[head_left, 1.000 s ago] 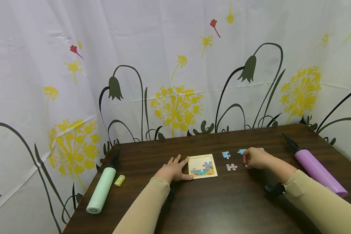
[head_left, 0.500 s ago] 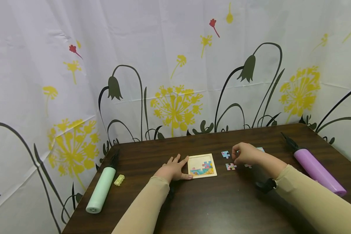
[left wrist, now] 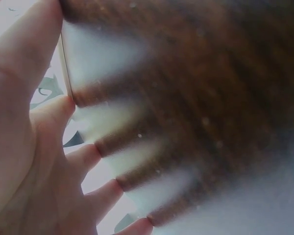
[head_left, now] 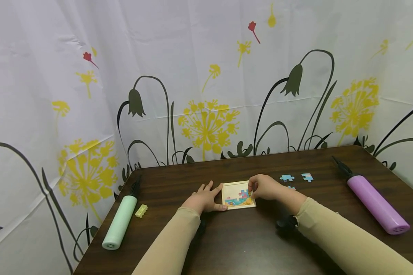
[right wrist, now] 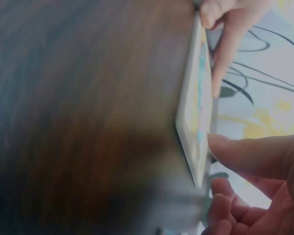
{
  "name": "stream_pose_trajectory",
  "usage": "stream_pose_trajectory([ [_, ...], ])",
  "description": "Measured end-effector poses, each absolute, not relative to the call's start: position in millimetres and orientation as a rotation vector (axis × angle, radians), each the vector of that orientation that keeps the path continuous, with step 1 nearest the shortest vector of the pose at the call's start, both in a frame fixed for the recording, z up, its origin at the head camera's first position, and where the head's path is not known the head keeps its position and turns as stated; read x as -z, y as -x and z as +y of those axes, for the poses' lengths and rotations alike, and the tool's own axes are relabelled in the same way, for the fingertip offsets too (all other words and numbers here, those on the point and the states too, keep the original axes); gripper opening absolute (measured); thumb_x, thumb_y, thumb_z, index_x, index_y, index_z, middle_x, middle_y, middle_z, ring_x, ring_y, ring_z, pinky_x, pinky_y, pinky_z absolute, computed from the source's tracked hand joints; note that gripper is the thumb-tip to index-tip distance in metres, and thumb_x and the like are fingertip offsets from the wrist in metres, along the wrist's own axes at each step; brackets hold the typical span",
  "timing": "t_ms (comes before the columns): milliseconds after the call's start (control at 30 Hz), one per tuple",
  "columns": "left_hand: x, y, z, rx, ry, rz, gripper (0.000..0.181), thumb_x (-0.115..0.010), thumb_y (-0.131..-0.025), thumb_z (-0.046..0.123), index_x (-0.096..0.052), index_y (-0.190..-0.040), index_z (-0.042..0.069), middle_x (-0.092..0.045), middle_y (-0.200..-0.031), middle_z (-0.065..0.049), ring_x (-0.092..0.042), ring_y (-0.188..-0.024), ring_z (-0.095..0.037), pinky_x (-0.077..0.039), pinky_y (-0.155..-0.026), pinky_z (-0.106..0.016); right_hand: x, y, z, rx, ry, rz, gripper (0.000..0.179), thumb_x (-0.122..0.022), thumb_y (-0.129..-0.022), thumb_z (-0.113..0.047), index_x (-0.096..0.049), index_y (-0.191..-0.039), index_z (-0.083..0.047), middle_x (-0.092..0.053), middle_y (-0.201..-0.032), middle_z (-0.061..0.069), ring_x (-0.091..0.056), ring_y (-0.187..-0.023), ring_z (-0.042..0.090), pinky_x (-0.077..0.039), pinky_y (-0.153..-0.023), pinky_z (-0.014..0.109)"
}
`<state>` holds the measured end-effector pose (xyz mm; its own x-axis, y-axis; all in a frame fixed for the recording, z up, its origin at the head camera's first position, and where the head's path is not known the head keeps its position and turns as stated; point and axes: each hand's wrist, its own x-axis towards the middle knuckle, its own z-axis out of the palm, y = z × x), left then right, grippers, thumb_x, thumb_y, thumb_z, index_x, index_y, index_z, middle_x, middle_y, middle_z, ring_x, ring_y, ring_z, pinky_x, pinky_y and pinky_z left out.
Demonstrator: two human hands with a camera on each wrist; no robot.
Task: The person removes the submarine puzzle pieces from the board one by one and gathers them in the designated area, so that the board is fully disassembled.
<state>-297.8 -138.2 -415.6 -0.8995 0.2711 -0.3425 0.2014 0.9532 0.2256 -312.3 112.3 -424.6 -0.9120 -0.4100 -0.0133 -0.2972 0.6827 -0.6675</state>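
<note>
In the head view a square wooden puzzle tray lies on the table, with colourful jigsaw pieces along its lower part. My left hand rests at the tray's left side, fingers spread, thumb and forefinger touching its edge. Over the tray's right edge, my right hand brings its thumb and forefinger down to the puzzle. In the right wrist view the right thumb meets the tray; whether a piece sits between the fingertips is hidden. Two blue loose pieces lie beyond the right wrist, and another is partly covered.
A pale green hand pump and a small yellow block lie on the left of the dark table. A purple hand pump lies at the right. A flowered curtain hangs behind.
My right hand has moved left from the loose puzzle pieces to the tray's right edge; two loose pieces seen before are now covered. The left hand has stayed on the tray.
</note>
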Motion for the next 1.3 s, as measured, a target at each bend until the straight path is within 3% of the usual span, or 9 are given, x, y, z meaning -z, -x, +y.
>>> stream_pose_trajectory([
  [467, 413, 296, -137, -0.28, -0.343, 2.724, 0.094, -0.067, -0.083, 0.062, -0.022, -0.159, 0.029, -0.012, -0.164, -0.011, -0.01, -0.148, -0.04, -0.018, -0.113, -0.06, 441, 320, 92, 1.063, 0.535, 2.748, 0.027, -0.083, -0.078, -0.008, -0.066, -0.098, -0.012, -0.056, -0.071, 0.003, -0.051, -0.061, 0.017, -0.041, -0.054, 0.03],
  [833, 414, 297, -138, -0.285, -0.344, 2.727, 0.093, -0.067, -0.084, 0.062, -0.023, -0.159, 0.029, -0.013, -0.164, -0.011, -0.011, -0.147, -0.04, -0.019, -0.112, -0.06, 443, 323, 90, 1.037, 0.551, 2.777, 0.029, -0.086, -0.074, -0.007, -0.063, -0.092, -0.011, -0.057, -0.074, 0.002, -0.052, -0.067, 0.018, -0.043, -0.06, 0.032],
  [1100, 414, 297, -137, -0.268, -0.343, 2.732, 0.093, -0.066, -0.084, 0.062, -0.022, -0.159, 0.03, -0.013, -0.164, -0.01, -0.011, -0.147, -0.039, -0.019, -0.113, -0.06, 443, 324, 90, 1.002, 0.552, 2.824, 0.031, -0.089, -0.072, -0.011, -0.064, -0.09, -0.012, -0.05, -0.087, 0.008, -0.048, -0.079, 0.022, -0.041, -0.066, 0.035],
  [1300, 414, 297, -137, -0.266, -0.352, 2.743, 0.092, -0.067, -0.084, 0.061, -0.024, -0.159, 0.028, -0.015, -0.163, -0.012, -0.013, -0.147, -0.041, -0.02, -0.112, -0.061, 441, 323, 89, 1.013, 0.562, 2.819, 0.033, -0.089, -0.071, -0.009, -0.063, -0.09, -0.01, -0.052, -0.09, 0.01, -0.049, -0.08, 0.023, -0.042, -0.068, 0.037],
])
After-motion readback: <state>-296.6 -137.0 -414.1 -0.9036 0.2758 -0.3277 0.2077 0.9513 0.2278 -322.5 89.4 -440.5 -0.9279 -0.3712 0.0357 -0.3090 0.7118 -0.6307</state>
